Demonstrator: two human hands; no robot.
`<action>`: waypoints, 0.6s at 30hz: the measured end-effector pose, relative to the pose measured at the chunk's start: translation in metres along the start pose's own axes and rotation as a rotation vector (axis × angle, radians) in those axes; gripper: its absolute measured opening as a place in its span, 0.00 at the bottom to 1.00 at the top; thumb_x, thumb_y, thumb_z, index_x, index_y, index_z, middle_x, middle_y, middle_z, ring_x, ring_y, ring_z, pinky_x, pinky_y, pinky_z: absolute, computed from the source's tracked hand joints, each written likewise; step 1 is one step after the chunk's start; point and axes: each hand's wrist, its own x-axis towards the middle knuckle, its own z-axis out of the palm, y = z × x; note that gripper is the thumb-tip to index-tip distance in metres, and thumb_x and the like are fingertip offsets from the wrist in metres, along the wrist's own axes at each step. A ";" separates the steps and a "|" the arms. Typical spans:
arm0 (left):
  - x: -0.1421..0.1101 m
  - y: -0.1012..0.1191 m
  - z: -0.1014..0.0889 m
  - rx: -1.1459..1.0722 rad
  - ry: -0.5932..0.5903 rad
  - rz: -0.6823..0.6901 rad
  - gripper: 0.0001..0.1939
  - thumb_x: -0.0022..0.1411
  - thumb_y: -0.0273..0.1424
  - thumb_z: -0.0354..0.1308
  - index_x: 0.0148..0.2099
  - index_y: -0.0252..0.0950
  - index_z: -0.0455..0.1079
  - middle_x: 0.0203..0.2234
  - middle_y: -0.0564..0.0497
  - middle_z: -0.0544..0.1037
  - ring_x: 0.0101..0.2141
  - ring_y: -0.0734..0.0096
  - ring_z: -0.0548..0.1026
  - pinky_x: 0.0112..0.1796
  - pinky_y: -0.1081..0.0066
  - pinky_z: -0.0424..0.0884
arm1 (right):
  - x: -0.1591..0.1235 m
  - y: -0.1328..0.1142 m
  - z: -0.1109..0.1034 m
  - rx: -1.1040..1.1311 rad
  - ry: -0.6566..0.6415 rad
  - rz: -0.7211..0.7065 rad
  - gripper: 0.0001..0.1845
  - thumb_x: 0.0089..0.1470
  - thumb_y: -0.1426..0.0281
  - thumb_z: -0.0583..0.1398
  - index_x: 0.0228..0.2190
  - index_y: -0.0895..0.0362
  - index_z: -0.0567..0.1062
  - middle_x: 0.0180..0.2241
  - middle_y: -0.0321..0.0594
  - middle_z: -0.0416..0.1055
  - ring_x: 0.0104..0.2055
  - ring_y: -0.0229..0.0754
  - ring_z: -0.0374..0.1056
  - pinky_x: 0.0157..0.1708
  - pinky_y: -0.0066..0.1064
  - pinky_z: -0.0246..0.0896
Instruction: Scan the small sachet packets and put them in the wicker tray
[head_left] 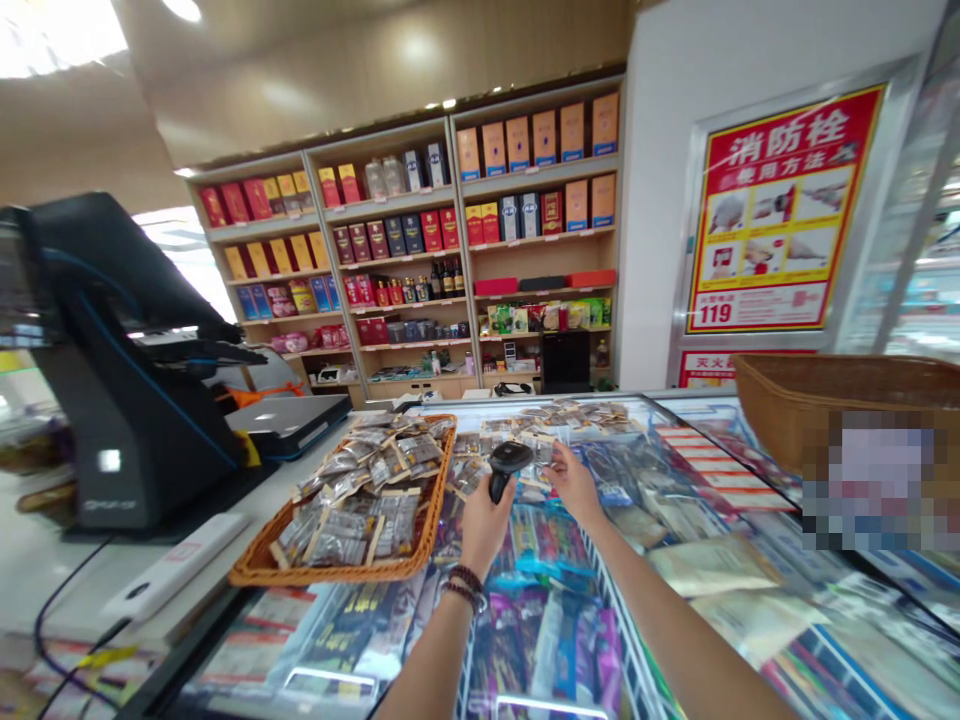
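My left hand (484, 525) grips a black handheld barcode scanner (508, 470), its head raised above a glass display counter (637, 520). My right hand (574, 485) reaches across the glass, its fingertips at small flat packets (536, 450) with white card labels. Whether those fingers hold one, I cannot tell. Just left of the scanner stands a woven wicker tray (442, 470), heaped with similar foil packets (367, 500). Several bracelets circle my left wrist.
A black checkout terminal (127, 370) stands at the left beside a grey device (289, 425). Behind the counter rise wooden shelves (405, 230) of boxed goods and bottles. A red fire-hydrant poster (780, 210) hangs at the right, above a wicker basket (825, 400) partly covered by a pixelated patch.
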 end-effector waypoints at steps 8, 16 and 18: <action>0.000 0.000 -0.001 -0.037 0.049 0.011 0.24 0.65 0.54 0.54 0.39 0.36 0.71 0.23 0.49 0.75 0.26 0.63 0.74 0.28 0.71 0.61 | -0.001 -0.004 -0.002 -0.016 0.004 0.001 0.25 0.48 0.68 0.65 0.51 0.50 0.75 0.39 0.39 0.81 0.37 0.50 0.79 0.43 0.41 0.73; -0.001 0.001 -0.002 -0.093 0.070 -0.012 0.24 0.63 0.54 0.58 0.39 0.37 0.73 0.22 0.51 0.74 0.26 0.64 0.74 0.29 0.71 0.64 | 0.003 0.011 0.001 0.041 0.057 0.060 0.27 0.46 0.68 0.66 0.50 0.52 0.74 0.37 0.39 0.82 0.39 0.52 0.80 0.45 0.44 0.75; -0.002 0.003 -0.003 -0.098 0.078 -0.023 0.23 0.63 0.54 0.58 0.39 0.37 0.73 0.21 0.51 0.74 0.26 0.65 0.74 0.28 0.71 0.64 | 0.006 0.017 0.000 0.083 0.074 0.125 0.29 0.45 0.66 0.67 0.51 0.54 0.72 0.33 0.38 0.81 0.36 0.51 0.81 0.42 0.43 0.76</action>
